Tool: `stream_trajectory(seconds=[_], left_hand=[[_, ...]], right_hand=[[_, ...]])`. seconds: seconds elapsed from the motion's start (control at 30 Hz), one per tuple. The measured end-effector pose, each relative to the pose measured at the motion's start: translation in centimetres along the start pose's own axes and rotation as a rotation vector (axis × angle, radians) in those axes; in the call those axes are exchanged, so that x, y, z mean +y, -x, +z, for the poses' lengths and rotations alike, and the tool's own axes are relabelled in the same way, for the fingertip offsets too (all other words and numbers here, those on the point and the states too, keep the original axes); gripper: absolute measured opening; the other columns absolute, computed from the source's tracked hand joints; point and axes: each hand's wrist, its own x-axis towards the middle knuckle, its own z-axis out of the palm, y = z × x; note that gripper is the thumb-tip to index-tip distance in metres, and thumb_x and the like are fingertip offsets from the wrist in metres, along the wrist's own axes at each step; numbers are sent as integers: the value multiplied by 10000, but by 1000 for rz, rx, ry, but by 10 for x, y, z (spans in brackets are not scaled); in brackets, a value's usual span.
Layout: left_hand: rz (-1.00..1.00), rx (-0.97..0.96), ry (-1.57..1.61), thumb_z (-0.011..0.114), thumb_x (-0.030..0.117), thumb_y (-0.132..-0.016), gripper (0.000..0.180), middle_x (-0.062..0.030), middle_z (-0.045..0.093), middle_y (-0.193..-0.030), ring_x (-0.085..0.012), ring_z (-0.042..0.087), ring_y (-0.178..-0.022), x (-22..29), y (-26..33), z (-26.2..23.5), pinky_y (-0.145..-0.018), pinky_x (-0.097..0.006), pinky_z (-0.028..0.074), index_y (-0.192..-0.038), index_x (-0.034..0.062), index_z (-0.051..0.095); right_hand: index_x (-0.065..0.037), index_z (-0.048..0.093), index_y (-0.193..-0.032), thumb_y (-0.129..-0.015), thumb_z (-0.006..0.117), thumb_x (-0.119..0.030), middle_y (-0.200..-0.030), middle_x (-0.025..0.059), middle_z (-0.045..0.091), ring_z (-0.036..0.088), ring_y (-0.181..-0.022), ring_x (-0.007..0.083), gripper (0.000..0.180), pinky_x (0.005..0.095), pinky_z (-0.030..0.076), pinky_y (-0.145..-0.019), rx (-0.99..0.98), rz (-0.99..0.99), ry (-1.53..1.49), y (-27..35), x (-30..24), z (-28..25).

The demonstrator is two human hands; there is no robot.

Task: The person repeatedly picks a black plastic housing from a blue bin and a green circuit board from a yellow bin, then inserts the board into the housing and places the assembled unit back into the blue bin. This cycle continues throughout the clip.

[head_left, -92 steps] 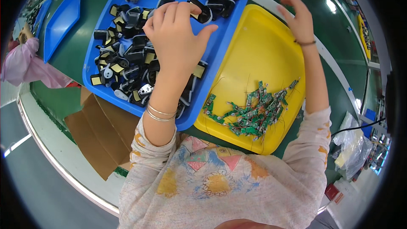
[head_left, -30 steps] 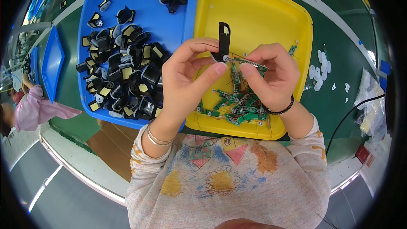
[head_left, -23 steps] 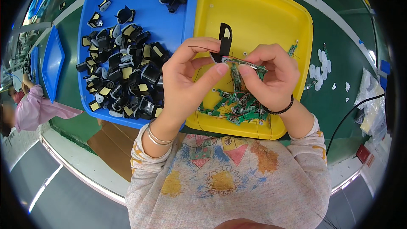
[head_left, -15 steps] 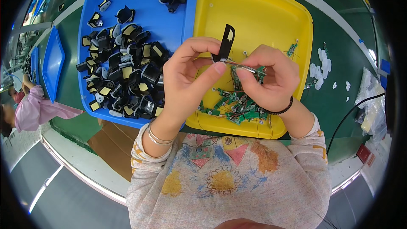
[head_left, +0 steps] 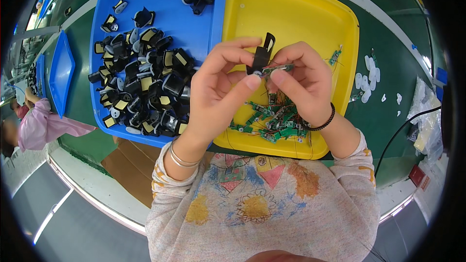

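Currently, both hands up over the trays, working one small assembly between them.

left hand (head_left: 221, 85): closed in a pinch on the black plastic housing (head_left: 261, 57); thumb and forefinger on its lower end, two thin bangles on the wrist.
right hand (head_left: 303, 80): closed in a pinch on the small green circuit board (head_left: 277, 68); thumb underneath, black bead bracelet on the wrist.
housing: upright, slightly tilted, its top sticking out above the fingertips, between the two hands.
board: roughly level, its left end touching the base of the housing; whether it is seated inside I cannot tell.
position: the assembly sits above the near-left part of the yellow tray (head_left: 310, 14), close to the edge it shares with the blue tray (head_left: 189, 17).
yellow tray: pile of green circuit boards with thin wires (head_left: 274, 121) at the near edge, directly under the hands; one more board near the far right rim.
blue tray: heap of black housings with pale yellow labels (head_left: 143, 85), just left of the left hand.
tabletop (head_left: 388, 116): green; a few small white pieces (head_left: 370, 75) right of the yellow tray, a black cable further right.
far left: second blue tray (head_left: 60, 75), and a person in a pink sleeve (head_left: 41, 126) well apart from the work.
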Motion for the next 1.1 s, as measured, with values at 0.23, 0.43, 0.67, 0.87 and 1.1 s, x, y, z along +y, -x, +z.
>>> stream_trajectory(seconds=[0.23, 0.43, 0.67, 0.87, 1.1], left_hand=[[-93, -56, 27, 683, -60, -670, 263, -171, 492, -1127, -152, 545, -943, -1, -2, -8, -836, -284, 463, -842, -2, 493], [-69, -48, -93, 700, -74, -647, 263, -153, 507, -1077, -155, 550, -935, 2, 0, -8, -814, -281, 473, -772, 6, 483], [-92, -47, -24, 696, -94, -630, 269, -143, 509, -1041, -175, 563, -907, 5, 3, -7, -787, -280, 482, -701, 13, 460], [-79, -62, -61, 693, -93, -627, 256, -148, 499, -1051, -182, 564, -911, 4, 4, -10, -776, -278, 483, -688, 9, 466], [45, -21, -380, 706, -19, -630, 272, -157, 501, -1089, -168, 533, -928, 9, -2, -4, -825, -291, 429, -793, 15, 491]], right_hand=[[14, 540, -900, -786, 578, -15, -854, 61, 576, 562, -776, 104, 123, 211, 471, -637, -85, -97, 126, -3, 5, -4], [18, 551, -888, -781, 574, -16, -844, 70, 586, 571, -747, 113, 114, 215, 483, -626, -136, -109, 189, -5, 4, -5], [28, 557, -873, -774, 567, 1, -831, 74, 587, 583, -738, 125, 104, 222, 490, -620, -179, -130, 173, -4, 5, -5], [24, 558, -868, -769, 575, -5, -825, 79, 587, 586, -739, 133, 105, 232, 488, -637, -228, -160, 187, -6, 4, -7], [8, 537, -882, -790, 570, -41, -860, 51, 558, 552, -791, 106, 108, 226, 451, -694, -154, 111, 26, -5, -1, -9]])
